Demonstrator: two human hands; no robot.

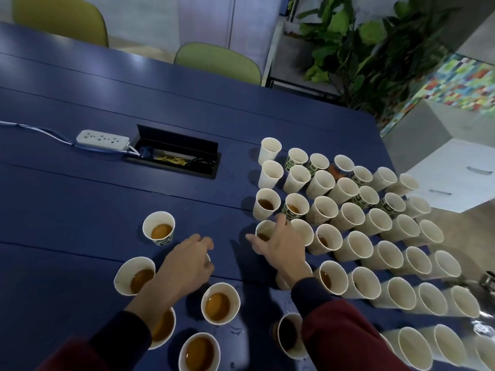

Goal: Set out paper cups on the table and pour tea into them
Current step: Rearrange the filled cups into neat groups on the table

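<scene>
Blue table (80, 210) crowded with paper cups (356, 246), many holding tea
Left hand (187, 263) curls down over a mostly hidden cup (208, 258); right hand (278, 250) wraps thumb and fingers round a part-filled cup (263, 231) at the left edge of the packed rows on the right

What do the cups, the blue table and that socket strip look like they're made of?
Paper cups: thin paper, matte off-white, with rolled rims; some carry printed patterns. Table: probably painted wood or laminate, blue with a soft sheen and long seams like boards. Socket strip: likely moulded plastic, smooth, white.
</scene>
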